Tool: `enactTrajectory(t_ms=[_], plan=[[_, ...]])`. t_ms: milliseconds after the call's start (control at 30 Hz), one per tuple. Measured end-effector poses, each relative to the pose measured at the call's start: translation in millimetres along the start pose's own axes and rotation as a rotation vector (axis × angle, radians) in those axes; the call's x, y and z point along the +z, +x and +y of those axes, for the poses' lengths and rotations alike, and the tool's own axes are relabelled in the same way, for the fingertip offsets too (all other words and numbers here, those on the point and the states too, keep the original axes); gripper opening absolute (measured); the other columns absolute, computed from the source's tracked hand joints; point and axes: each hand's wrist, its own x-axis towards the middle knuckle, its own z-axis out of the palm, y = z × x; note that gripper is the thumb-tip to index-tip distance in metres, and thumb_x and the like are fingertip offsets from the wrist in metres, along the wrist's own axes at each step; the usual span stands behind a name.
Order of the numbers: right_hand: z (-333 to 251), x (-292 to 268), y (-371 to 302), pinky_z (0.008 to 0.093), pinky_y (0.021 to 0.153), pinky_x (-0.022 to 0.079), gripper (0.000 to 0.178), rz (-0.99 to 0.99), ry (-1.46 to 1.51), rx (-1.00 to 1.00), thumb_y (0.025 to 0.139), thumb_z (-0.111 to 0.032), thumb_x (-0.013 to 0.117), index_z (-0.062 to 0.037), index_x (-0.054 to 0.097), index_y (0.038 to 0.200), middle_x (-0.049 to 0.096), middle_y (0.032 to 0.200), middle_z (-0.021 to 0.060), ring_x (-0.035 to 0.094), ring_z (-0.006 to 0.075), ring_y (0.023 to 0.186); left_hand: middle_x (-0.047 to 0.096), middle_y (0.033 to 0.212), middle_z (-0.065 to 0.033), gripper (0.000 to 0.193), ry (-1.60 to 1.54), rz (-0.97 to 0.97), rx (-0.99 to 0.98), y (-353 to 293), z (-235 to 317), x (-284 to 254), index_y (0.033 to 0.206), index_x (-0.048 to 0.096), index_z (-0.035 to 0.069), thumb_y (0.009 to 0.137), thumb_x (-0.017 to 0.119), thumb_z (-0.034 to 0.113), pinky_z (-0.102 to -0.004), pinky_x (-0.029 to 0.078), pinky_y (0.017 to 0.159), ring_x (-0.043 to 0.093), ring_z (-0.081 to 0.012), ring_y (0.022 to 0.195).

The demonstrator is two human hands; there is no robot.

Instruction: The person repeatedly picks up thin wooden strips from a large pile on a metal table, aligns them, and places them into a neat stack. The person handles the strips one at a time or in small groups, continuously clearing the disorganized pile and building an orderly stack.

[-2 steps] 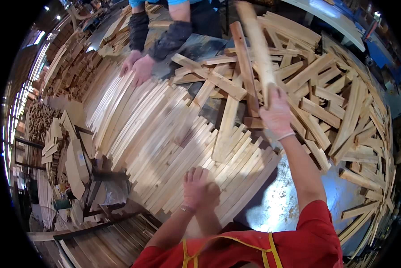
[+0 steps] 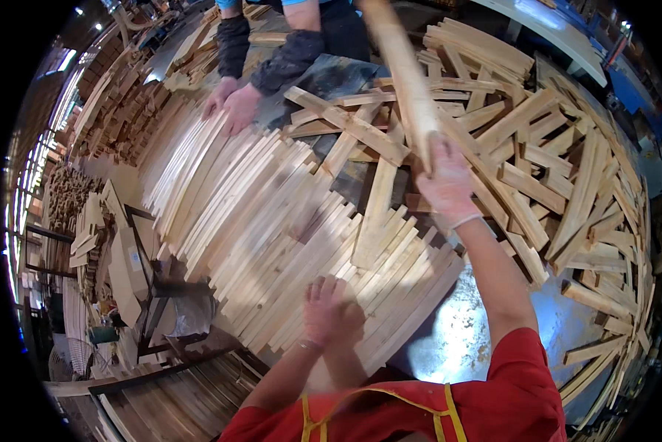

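Note:
My right hand [image 2: 449,177] grips the near end of a pale wooden board [image 2: 402,66], which is raised over the jumbled wood and tilts away toward the top edge, blurred by motion. Resting on the row of wooden strips [image 2: 272,250] is my left hand [image 2: 325,306], its fingers lying flat and holding nothing. Those strips lie side by side across the table, their ends uneven. One short board [image 2: 375,221] lies aslant on top of them, between my two hands.
Across the table a co-worker's hands [image 2: 231,104] touch the far strips. A loose heap of boards [image 2: 530,173] fills the right side, beside a shiny metal tabletop [image 2: 456,331]. Stacked wood [image 2: 117,121] and a dark metal frame [image 2: 150,295] stand at the left.
My right hand has shifted slightly left and nearer with the board, whose far end has swung left. My left hand has stayed still. The co-worker's hands have barely moved.

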Motion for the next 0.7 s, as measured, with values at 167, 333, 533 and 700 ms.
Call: enactTrajectory(t_ms=[167, 333, 533, 700], plan=[[-38.9, 61.9, 82.1, 0.0459, 0.106, 0.055, 0.070, -0.363, -0.248, -0.419, 0.086, -0.017, 0.075, -0.0150, 0.053, 0.153, 0.061, 0.141, 0.0174, 0.064, 0.0395, 0.127, 0.059, 0.128, -0.0144, 0.054, -0.084, 0.082, 0.035, 7.7, 7.2, -10.8, 0.124, 0.062, 0.012, 0.079, 0.073, 0.039, -0.0582, 0.042, 0.108, 0.054, -0.0393, 0.125], [-24.1, 96.3, 106.3, 0.0505, 0.101, 0.056, 0.070, -0.525, -0.302, -0.197, 0.092, -0.022, 0.077, -0.0197, 0.051, 0.157, 0.066, 0.136, 0.0216, 0.070, 0.0404, 0.119, 0.059, 0.131, -0.0142, 0.058, -0.102, 0.089, 0.057, 7.8, 3.0, -7.6, 0.128, 0.061, 0.012, 0.079, 0.073, 0.040, -0.0604, 0.041, 0.109, 0.052, -0.0402, 0.129], [-17.8, -21.3, 5.7, 0.0480, 0.103, 0.057, 0.081, -0.564, -0.088, 0.049, 0.084, -0.021, 0.080, -0.0131, 0.050, 0.159, 0.073, 0.122, 0.0257, 0.070, 0.0431, 0.119, 0.058, 0.136, -0.0156, 0.062, -0.097, -0.137, 0.025, 9.7, 1.6, -12.3, 0.133, 0.061, 0.011, 0.082, 0.074, 0.043, -0.0586, 0.040, 0.115, 0.051, -0.0403, 0.135], [30.0, -103.4, -221.8, 0.0418, 0.099, 0.059, 0.099, -0.374, 0.340, 0.413, 0.077, -0.015, 0.078, -0.0119, 0.039, 0.168, 0.075, 0.122, 0.0218, 0.073, 0.0357, 0.112, 0.054, 0.148, -0.0161, 0.065, 0.001, 0.020, 0.070, -10.8, -16.2, 29.0, 0.142, 0.059, 0.007, 0.088, 0.074, 0.040, -0.0587, 0.034, 0.122, 0.046, -0.0410, 0.144]])
